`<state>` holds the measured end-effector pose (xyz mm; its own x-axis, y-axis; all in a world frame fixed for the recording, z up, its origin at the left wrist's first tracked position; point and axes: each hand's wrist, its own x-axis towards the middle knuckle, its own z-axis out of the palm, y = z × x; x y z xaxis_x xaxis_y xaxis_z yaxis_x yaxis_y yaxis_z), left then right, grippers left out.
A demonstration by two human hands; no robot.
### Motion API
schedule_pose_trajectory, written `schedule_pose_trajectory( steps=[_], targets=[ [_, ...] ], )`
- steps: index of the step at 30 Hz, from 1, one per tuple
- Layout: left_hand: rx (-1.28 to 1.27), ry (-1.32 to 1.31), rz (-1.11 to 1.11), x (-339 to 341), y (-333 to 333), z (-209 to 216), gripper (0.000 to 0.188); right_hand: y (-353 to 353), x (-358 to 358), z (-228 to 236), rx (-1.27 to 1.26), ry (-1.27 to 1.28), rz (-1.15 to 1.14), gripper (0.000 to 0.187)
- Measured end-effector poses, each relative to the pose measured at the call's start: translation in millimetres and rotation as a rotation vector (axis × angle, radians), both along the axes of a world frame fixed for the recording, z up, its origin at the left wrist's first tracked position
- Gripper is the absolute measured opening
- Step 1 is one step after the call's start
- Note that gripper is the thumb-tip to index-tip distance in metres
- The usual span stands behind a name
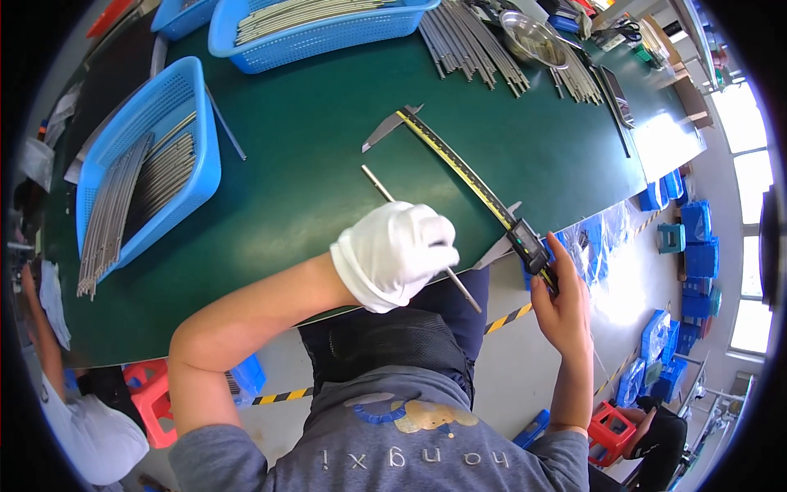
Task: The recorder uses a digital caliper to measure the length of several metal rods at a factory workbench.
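Over the near edge of the green tabletop (295,131), a thin metal rod (464,293) slants through the white-gloved left hand (393,250), its fingers curled closed around the rod's middle. Just beside, the bare right hand (566,307) grips the display end of a digital caliper (459,168), its jaws spread wide. Toward the left edge stands a blue plastic basket (210,156) of rods; loose rods (471,45) and a metal bowl (534,37) lie by the far edge.
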<state>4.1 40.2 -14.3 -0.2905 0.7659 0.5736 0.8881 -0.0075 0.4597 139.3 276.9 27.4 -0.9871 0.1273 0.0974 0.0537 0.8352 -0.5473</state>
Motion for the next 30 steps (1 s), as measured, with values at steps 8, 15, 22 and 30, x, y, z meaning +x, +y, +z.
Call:
schedule_pose_trajectory(
  steps=[8,15,22,30],
  targets=[
    [-0.412,0.151,0.489,-29.2,5.0,8.3,0.062,-9.6,-9.5,-10.3,0.127,-0.075,-0.246,0.046],
    [-0.538,0.166,0.468,-29.2,0.4,12.3,0.067,-15.0,-10.7,-22.7,0.086,-0.032,-0.225,0.051],
    [-0.57,0.172,0.46,-29.0,-3.4,15.0,0.065,-14.2,-5.0,-12.5,-0.029,-0.069,-0.291,0.058],
    [-0.573,0.211,0.472,-32.6,-1.2,13.7,0.066,-9.1,3.5,-21.3,0.145,-0.027,-0.38,0.062]
  ],
)
